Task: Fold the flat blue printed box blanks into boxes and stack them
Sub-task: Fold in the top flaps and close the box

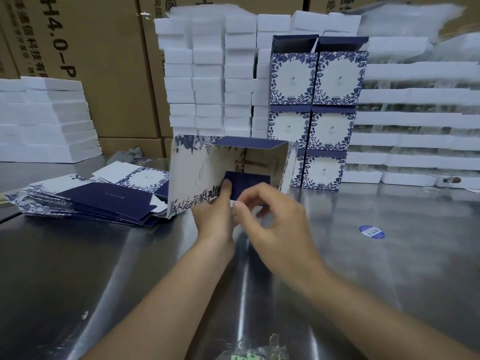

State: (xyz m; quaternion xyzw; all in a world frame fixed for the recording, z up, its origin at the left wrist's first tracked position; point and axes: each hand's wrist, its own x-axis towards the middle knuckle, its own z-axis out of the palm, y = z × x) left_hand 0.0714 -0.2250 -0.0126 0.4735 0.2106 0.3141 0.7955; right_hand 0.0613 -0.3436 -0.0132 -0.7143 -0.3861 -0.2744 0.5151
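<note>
A half-formed blue floral box (197,172) stands opened as a tube on the steel table, its open end facing me. My left hand (215,216) grips its near left edge, thumb on a dark blue inner flap (249,184). My right hand (275,219) has curled fingers pinching a flap at the box's lower near edge. A fanned pile of flat blue printed blanks (104,198) lies to the left. Finished boxes (314,113) stand stacked in two columns behind, the top ones with lids open.
White foam blocks (207,81) are piled behind the box, more at the left (46,120) and right (415,120). Brown cartons (85,48) line the back. A blue round sticker (372,232) lies on the table (389,281); crumpled plastic (257,349) sits at the near edge.
</note>
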